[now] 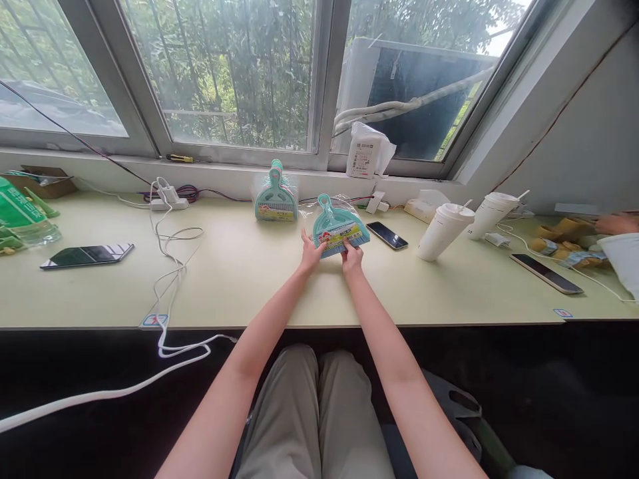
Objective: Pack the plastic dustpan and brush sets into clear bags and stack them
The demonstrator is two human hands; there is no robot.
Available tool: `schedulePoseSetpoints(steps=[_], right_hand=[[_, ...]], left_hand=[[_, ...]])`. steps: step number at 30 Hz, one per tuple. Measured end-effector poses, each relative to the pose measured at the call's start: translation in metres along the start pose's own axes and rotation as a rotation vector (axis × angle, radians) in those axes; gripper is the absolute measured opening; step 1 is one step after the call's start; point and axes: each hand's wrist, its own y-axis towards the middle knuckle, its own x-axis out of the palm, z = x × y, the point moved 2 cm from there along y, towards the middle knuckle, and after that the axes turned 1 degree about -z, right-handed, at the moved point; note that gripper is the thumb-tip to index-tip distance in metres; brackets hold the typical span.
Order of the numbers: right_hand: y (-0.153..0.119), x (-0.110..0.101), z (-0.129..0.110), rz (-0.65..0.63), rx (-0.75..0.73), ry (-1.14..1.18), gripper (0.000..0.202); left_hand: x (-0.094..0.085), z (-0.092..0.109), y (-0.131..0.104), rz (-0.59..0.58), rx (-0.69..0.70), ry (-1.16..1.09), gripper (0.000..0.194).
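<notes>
Presently, one green dustpan set [335, 217] is held by both hands above or upon the pale table [239, 279], I cannot tell which; it is tilted, and its handle [325, 204] points toward the window [239, 73]; the left hand [310, 255] pinches its lower left corner, and the right hand [352, 257] pinches the lower edge, with the thumb near the label [344, 235]; the other fingers are mostly hidden. As for progress, I judge that the grasping is done, while the letting go is not; the clear wrapping [348, 203] seems to be on, so no unwrapping looks complete. A second green set [276, 199], also wrapped, stands near the wall below the window, apart from both hands; whether it is finished or waiting, I cannot tell; a dark phone [387, 235] lies untouched, just beside the held set.
</notes>
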Motion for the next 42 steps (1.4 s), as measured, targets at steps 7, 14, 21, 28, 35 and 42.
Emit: schedulePoseSetpoints(steps=[7,14,21,28,35,42], right_hand=[[-0.004,0.004,0.002,-0.086,0.025,-0.071,0.031],[-0.009,0.011,0.01,-0.214,0.065,-0.204,0.03],[-0.007,0.008,0.014,-0.205,0.054,-0.252,0.029],[0.0,0.002,0.018,-0.115,0.05,-0.384,0.023],[-0.001,0.0,0.014,-0.068,0.072,-0.301,0.022],[-0.001,0.002,0.016,-0.112,0.084,-0.373,0.022]], left_hand=[[-0.01,0.03,-0.009,0.017,0.403,0.753,0.031],[-0.019,0.023,-0.004,0.096,0.403,0.922,0.013],[-0.014,0.016,-0.004,0.012,0.383,0.999,0.02],[-0.003,0.018,-0.011,-0.164,0.487,1.182,0.032],[-0.006,0.025,-0.013,-0.178,0.516,1.136,0.028],[-0.001,0.022,-0.015,-0.195,0.552,1.353,0.032]])
